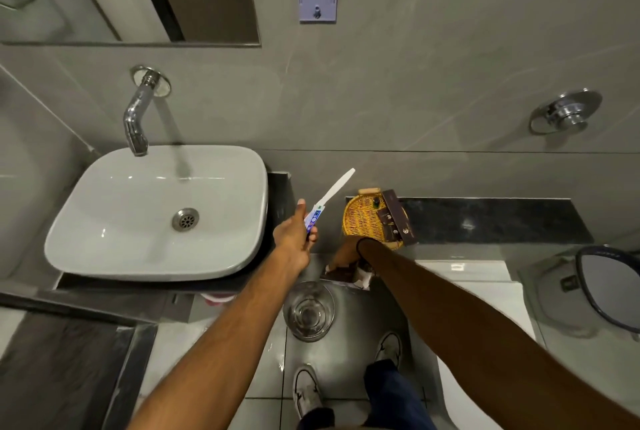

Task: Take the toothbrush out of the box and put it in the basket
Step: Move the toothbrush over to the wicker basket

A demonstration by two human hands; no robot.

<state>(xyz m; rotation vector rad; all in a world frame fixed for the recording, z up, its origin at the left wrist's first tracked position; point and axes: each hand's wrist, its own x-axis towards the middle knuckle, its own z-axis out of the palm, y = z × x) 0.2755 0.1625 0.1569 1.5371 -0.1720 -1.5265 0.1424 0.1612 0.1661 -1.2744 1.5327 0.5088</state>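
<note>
My left hand (294,235) holds a white toothbrush (337,187) together with a small blue-and-white tube (313,218), raised between the sink and the basket; the handle points up and to the right. The round yellow wicker basket (360,220) sits on the dark counter ledge with several dark brown packets (396,218) lying in it. Just below the basket, my right hand (344,254) grips the opened dark box (346,277), whose torn white flap shows at its right end.
A white basin (156,211) with a chrome spout (136,117) stands at the left. A glass tumbler (308,311) is below the box. At the right are a dark stone ledge (491,218), a toilet cistern (478,277) and a flush button (566,112).
</note>
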